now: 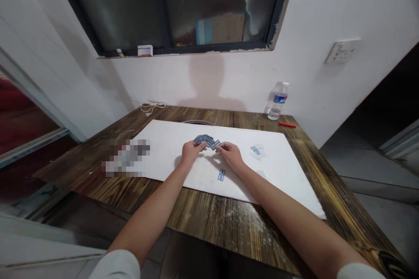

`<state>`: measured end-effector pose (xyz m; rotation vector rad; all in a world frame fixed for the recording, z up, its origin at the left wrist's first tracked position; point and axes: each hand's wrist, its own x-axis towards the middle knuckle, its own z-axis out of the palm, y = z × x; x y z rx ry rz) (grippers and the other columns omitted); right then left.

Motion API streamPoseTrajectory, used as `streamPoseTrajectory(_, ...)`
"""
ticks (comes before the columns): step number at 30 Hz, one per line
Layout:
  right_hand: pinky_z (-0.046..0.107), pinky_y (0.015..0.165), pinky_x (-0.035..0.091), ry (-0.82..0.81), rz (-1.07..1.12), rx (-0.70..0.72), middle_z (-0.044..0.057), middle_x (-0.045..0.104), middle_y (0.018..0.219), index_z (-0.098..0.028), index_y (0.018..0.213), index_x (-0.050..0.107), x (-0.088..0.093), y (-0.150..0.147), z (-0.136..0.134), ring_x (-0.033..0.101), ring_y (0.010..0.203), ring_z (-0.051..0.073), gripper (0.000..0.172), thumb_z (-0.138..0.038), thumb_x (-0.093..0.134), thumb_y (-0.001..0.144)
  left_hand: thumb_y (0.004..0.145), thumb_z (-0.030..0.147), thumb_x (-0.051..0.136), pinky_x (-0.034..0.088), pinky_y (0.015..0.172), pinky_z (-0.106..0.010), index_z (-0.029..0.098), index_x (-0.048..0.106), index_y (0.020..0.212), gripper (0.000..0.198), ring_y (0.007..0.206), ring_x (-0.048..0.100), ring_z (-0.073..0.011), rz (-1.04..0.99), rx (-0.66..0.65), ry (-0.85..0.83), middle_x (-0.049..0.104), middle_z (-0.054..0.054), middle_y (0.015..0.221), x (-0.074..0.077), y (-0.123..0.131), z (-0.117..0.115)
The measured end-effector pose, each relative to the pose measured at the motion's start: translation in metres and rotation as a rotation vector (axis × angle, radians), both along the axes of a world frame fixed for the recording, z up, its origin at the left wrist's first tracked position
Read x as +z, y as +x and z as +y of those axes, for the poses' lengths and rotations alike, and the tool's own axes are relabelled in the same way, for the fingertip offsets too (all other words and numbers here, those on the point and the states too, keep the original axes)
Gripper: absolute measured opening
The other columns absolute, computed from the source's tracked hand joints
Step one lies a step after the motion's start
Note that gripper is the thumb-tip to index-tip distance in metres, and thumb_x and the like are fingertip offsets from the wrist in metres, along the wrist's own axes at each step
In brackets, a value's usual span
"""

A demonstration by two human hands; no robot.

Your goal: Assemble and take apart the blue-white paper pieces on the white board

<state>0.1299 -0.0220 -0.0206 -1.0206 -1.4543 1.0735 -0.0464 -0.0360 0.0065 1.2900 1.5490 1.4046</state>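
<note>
Left hand point(192, 152) and right hand point(231, 155) are closing on a fan of blue-backed cards point(206, 141) on the white sheet point(281, 174), fingers pressed together, fingertips touching its two ends; whether either is pinching, cannot tell. A loose card point(221, 174) is lying on the sheet just below the fan, a second card point(255, 151) to its right. Beyond the sheet's far edge, a water bottle point(277, 101) is standing near a red stick point(287, 125).

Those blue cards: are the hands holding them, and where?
Seemingly, the left hand and right hand grip the fanned cards at opposite ends; finger placement is too small to tell.
</note>
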Motion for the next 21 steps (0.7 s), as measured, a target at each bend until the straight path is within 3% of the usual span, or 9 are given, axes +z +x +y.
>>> streamPoseTrajectory(5,0.023,0.047,0.030,0.011,-0.097,0.093,-0.003,0.053,0.048,-0.018,0.060,0.064,0.006,0.006,0.003,0.043,0.046,0.010,0.034,-0.050,0.067,0.071,0.063,0.042,0.078,0.052,0.055,-0.024,0.011,0.073,0.075,0.034,0.064,0.067,-0.0178,-0.084,0.032,-0.023,0.073,-0.009,0.070,0.001,-0.004,0.002)
streamPoseTrajectory(14,0.024,0.049,0.035,-0.004,-0.600,0.650,-0.002,0.062,0.050,-0.020,0.052,0.067,0.048,0.020,-0.013,0.050,0.047,0.012,0.025,-0.039,0.069,0.068,0.064,0.044,0.076,0.046,0.049,-0.021,0.011,0.071,0.074,0.034,0.065,0.065,-0.0167,-0.061,0.053,-0.002,0.073,-0.010,0.071,0.003,-0.008,0.001)
streamPoseTrajectory(16,0.026,0.049,0.035,0.012,-0.715,0.650,-0.002,0.060,0.045,-0.021,0.046,0.065,0.054,0.024,-0.013,0.048,0.043,0.012,0.024,-0.034,0.073,0.064,0.064,0.044,0.075,0.046,0.048,-0.020,0.011,0.071,0.073,0.034,0.065,0.065,-0.0170,-0.060,0.052,0.001,0.073,-0.010,0.072,0.003,-0.008,0.000)
streamPoseTrajectory(18,0.027,0.049,0.035,0.041,-0.827,0.561,-0.001,0.056,0.041,-0.021,0.043,0.063,0.059,0.032,-0.009,0.045,0.040,0.012,0.026,-0.031,0.077,0.061,0.064,0.044,0.076,0.046,0.047,-0.020,0.011,0.072,0.074,0.035,0.066,0.066,-0.0173,-0.073,0.048,-0.006,0.073,-0.010,0.072,0.004,-0.007,0.000)
streamPoseTrajectory(21,0.026,0.055,0.040,0.088,-1.012,0.357,0.002,0.066,0.057,-0.021,0.058,0.071,0.066,0.055,0.006,0.055,0.052,0.015,0.013,-0.030,0.077,0.066,0.062,0.044,0.077,0.047,0.048,-0.020,0.011,0.071,0.076,0.036,0.068,0.066,-0.0177,-0.097,0.052,-0.027,0.073,-0.010,0.073,0.004,-0.007,-0.001)
